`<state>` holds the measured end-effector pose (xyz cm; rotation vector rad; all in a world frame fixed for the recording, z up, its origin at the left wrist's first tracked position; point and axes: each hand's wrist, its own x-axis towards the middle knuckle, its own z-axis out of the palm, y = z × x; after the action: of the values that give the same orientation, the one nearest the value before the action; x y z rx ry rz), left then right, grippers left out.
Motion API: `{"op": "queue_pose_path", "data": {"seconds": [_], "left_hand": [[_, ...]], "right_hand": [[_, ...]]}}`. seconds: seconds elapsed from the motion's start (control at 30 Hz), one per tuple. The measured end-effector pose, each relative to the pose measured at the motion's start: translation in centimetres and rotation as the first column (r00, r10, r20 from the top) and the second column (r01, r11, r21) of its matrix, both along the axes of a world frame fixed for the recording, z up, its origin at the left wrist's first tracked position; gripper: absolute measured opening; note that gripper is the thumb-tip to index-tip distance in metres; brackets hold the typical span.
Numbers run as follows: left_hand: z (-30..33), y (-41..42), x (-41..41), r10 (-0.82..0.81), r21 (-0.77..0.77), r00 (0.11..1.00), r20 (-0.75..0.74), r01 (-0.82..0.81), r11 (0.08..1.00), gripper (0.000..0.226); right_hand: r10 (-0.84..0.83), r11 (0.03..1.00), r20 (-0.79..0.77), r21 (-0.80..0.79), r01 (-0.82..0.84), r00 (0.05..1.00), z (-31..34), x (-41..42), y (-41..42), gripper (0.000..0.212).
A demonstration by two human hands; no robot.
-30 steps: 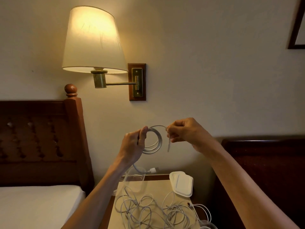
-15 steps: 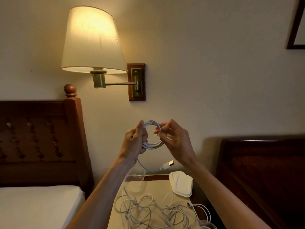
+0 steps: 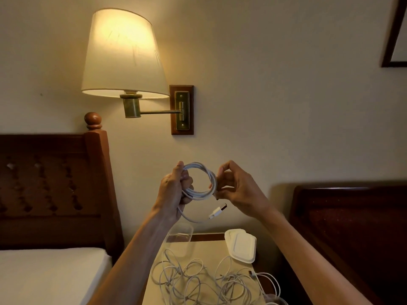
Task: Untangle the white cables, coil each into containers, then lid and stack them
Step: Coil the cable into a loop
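A coiled white cable point(image 3: 201, 190) is held up in front of the wall. My left hand point(image 3: 175, 191) grips the coil's left side. On the coil's right side my right hand point(image 3: 236, 190) pinches the loops. The cable's USB plug point(image 3: 218, 210) dangles free just below the coil. Down on the nightstand point(image 3: 211, 246) lies a tangle of white cables point(image 3: 202, 280). Behind it stand a clear container point(image 3: 179, 236), open, and stacked white lids point(image 3: 241, 244).
A lit wall lamp point(image 3: 124, 55) hangs above the hands. A wooden headboard point(image 3: 52, 188) and a white mattress point(image 3: 48, 276) are at the left. A dark second headboard point(image 3: 352, 227) is at the right. Another clear container point(image 3: 275, 299) shows at the bottom edge.
My right hand laid the last loop on the coil and came down to its right side. The plug end swung out below the coil.
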<state>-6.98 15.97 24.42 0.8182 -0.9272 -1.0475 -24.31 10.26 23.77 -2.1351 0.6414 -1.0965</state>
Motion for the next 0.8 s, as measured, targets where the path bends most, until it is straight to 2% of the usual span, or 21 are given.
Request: {"op": "queue_pose_path", "data": {"seconds": [0.1, 0.17, 0.3, 0.37, 0.47, 0.53, 0.67, 0.8], "left_hand": [[0.4, 0.3, -0.7, -0.011, 0.005, 0.997, -0.077, 0.012, 1.000, 0.042], [0.2, 0.1, -1.3, 0.090, 0.003, 0.995, -0.044, -0.090, 0.996, 0.041], [0.3, -0.7, -1.5, 0.323, -0.011, 0.946, -0.014, -0.323, 0.946, 0.042], [0.7, -1.0, -1.4, 0.391, -0.003, 0.919, -0.039, -0.392, 0.920, 0.043], [0.8, -1.3, -1.5, 0.448, 0.005, 0.893, -0.053, -0.448, 0.894, 0.044], [0.6, -1.3, -1.6, 0.449, 0.007, 0.890, -0.077, -0.450, 0.893, 0.045], [0.0, -1.2, -1.4, 0.367, -0.012, 0.927, -0.082, -0.369, 0.929, 0.044], [-1.2, -1.0, -1.2, 0.215, -0.039, 0.977, 0.007, -0.214, 0.976, 0.042]], "right_hand": [[-0.097, 0.995, 0.014, -0.026, 0.098, 0.995, -1.0, -0.1, 0.0, 0.034], [-0.115, 0.993, 0.039, -0.028, 0.117, 0.993, -1.3, 0.1, 0.6, 0.037], [-0.182, 0.981, 0.218, -0.025, 0.192, 0.959, -1.7, 0.6, 3.4, 0.050], [-0.137, 0.990, 0.310, 0.079, 0.119, 0.941, -2.4, 0.6, 5.0, 0.052], [-0.034, 0.964, 0.317, 0.259, -0.052, 0.948, -3.1, 1.0, 6.8, 0.033], [-0.038, 0.935, 0.396, 0.337, -0.107, 0.917, -3.2, 1.3, 7.0, 0.023], [-0.161, 0.837, 0.604, 0.503, -0.215, 0.781, -2.8, 1.2, 5.9, 0.023], [-0.309, 0.751, 0.673, 0.606, -0.262, 0.673, -2.6, 0.5, 4.4, 0.021]]}}
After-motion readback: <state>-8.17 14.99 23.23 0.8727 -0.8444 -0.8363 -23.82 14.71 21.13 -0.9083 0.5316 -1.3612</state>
